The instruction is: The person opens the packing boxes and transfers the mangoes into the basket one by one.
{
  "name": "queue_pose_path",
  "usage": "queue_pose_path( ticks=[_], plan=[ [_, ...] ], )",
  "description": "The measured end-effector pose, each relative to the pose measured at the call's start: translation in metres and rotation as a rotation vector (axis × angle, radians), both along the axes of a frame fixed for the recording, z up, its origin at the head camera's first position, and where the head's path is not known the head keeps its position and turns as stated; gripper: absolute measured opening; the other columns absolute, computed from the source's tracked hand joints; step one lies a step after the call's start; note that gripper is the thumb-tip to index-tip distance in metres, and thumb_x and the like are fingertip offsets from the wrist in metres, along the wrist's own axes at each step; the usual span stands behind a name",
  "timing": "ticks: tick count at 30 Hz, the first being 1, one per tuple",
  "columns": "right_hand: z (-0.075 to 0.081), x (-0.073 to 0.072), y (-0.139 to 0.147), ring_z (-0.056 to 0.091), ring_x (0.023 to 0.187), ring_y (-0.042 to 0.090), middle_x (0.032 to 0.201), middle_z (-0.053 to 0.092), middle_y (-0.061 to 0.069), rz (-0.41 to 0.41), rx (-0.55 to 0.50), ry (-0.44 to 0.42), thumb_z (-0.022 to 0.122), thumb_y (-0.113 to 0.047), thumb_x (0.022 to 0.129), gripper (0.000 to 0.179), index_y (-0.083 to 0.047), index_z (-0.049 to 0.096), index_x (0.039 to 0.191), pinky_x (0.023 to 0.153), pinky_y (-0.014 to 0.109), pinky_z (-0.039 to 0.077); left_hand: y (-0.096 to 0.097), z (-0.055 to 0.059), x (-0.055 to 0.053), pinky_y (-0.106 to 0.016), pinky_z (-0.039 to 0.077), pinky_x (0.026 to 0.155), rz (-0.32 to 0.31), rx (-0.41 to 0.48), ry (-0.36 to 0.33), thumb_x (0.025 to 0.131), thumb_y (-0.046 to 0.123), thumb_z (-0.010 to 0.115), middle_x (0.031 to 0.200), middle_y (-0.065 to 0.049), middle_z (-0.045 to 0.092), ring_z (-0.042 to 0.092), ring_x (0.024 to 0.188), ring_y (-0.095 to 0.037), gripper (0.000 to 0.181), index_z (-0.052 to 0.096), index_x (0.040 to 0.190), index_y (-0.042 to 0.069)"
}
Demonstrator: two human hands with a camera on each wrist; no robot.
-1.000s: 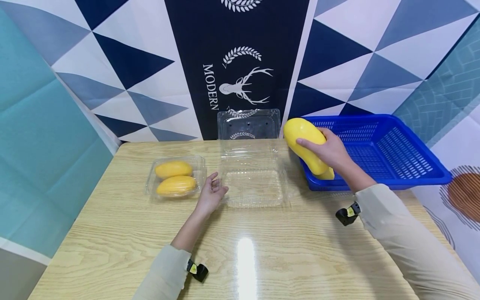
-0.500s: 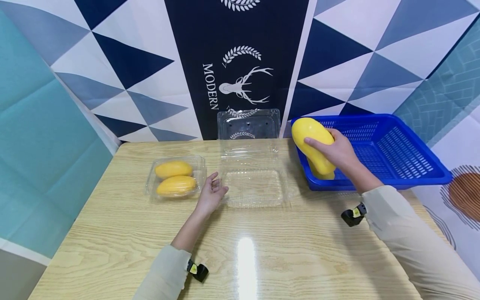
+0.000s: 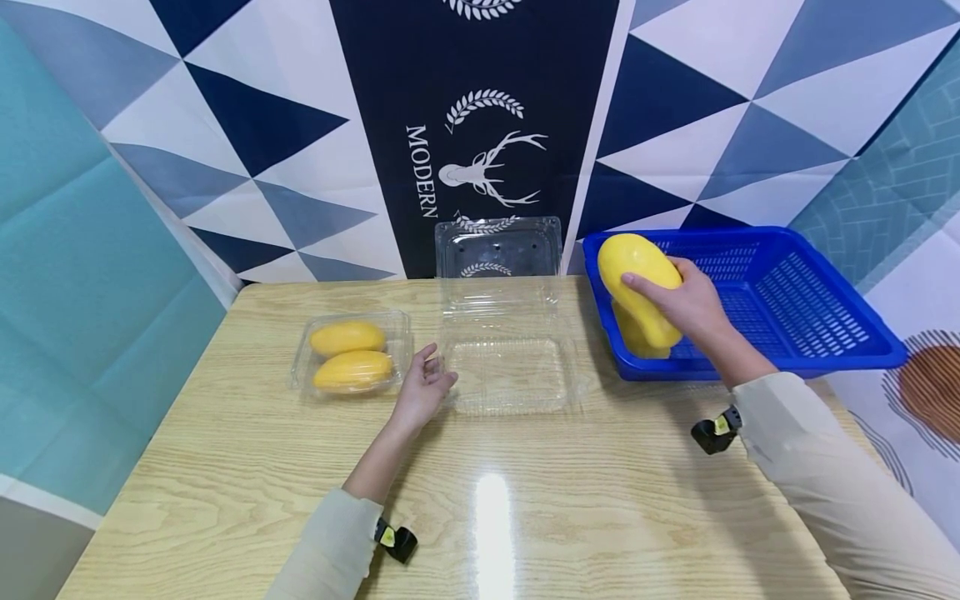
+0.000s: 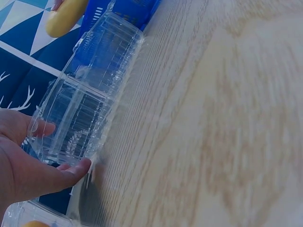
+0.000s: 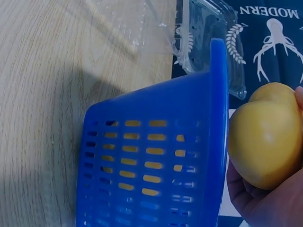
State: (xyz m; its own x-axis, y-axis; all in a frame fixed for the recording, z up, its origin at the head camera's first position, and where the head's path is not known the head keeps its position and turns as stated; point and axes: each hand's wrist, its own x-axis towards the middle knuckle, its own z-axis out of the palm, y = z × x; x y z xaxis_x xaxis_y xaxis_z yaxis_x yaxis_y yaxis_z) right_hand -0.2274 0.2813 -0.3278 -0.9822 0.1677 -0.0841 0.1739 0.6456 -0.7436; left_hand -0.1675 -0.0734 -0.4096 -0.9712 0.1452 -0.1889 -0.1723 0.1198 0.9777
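Note:
My right hand grips a yellow mango, tilted above the left end of the blue basket. Its palm side and rounded end show in the right wrist view, beside the basket rim. Beneath it, another yellow mango is partly hidden in the basket; yellow shows through the slots. My left hand rests at the left edge of a clear plastic clamshell box, fingers loosely bent and thumb extended along its side. The box's lid stands raised against the backdrop.
Left of my left hand, a closed clear box contains two yellow mangoes. All stand on a wooden table, whose back edge meets a patterned cloth backdrop. The basket overhangs the table's right edge.
My right hand has moved slightly right with the mango, further over the basket, uncovering more of the mango beneath. My left hand and the boxes stay where they were.

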Motion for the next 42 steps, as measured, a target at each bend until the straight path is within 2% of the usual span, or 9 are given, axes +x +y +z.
queue_pose_path(
  ticks=[3,10,12,23,36,42],
  plan=[
    [-0.001,0.000,0.003,0.055,0.095,0.032,0.127,0.044,0.023,-0.009,-0.002,0.006,0.053,-0.075,0.073,0.108,-0.006,0.018,0.148,0.060,0.026,0.051,0.000,-0.001,0.000,-0.048,0.042,0.102,0.000,0.001,0.003,0.094,0.005,0.050,0.148,-0.028,0.023,0.037,0.129,-0.041,0.064,0.013,0.146,-0.002],
    [-0.003,0.000,0.011,0.055,0.098,0.033,0.128,0.044,0.023,-0.044,0.000,0.003,0.053,-0.076,0.072,0.109,-0.004,0.020,0.148,0.061,0.027,0.052,-0.003,-0.026,-0.013,-0.048,0.043,0.101,0.018,0.018,-0.001,0.093,0.008,0.053,0.148,-0.024,0.024,0.037,0.129,-0.040,0.067,0.014,0.148,0.004],
    [-0.004,-0.001,0.013,0.054,0.098,0.033,0.129,0.044,0.023,-0.045,0.001,0.005,0.053,-0.076,0.073,0.108,-0.004,0.020,0.147,0.061,0.026,0.051,-0.002,-0.029,-0.013,-0.046,0.044,0.101,0.024,0.011,0.004,0.093,0.009,0.053,0.148,-0.023,0.026,0.038,0.129,-0.038,0.066,0.015,0.148,0.005],
    [-0.008,-0.002,0.021,0.055,0.094,0.030,0.126,0.045,0.023,-0.059,0.008,0.012,0.052,-0.073,0.076,0.105,-0.001,0.023,0.146,0.060,0.026,0.051,-0.002,-0.028,-0.013,-0.046,0.043,0.102,0.033,-0.002,-0.006,0.093,0.011,0.054,0.149,-0.019,0.026,0.038,0.129,-0.035,0.067,0.017,0.148,0.008],
    [-0.013,-0.002,0.031,0.052,0.098,0.031,0.130,0.042,0.024,-0.104,-0.017,-0.009,0.051,-0.077,0.073,0.111,-0.002,0.018,0.147,0.060,0.025,0.049,-0.002,-0.028,-0.014,-0.045,0.044,0.101,0.041,-0.013,-0.010,0.093,0.011,0.054,0.147,-0.019,0.028,0.039,0.128,-0.035,0.066,0.017,0.147,0.008],
    [-0.016,-0.001,0.037,0.054,0.093,0.029,0.127,0.044,0.023,-0.119,-0.004,-0.017,0.050,-0.077,0.073,0.111,-0.001,0.018,0.147,0.057,0.026,0.050,-0.002,-0.028,-0.014,-0.045,0.045,0.100,0.041,-0.019,-0.002,0.093,0.011,0.054,0.147,-0.021,0.028,0.040,0.128,-0.037,0.066,0.018,0.147,0.007]
  ],
)
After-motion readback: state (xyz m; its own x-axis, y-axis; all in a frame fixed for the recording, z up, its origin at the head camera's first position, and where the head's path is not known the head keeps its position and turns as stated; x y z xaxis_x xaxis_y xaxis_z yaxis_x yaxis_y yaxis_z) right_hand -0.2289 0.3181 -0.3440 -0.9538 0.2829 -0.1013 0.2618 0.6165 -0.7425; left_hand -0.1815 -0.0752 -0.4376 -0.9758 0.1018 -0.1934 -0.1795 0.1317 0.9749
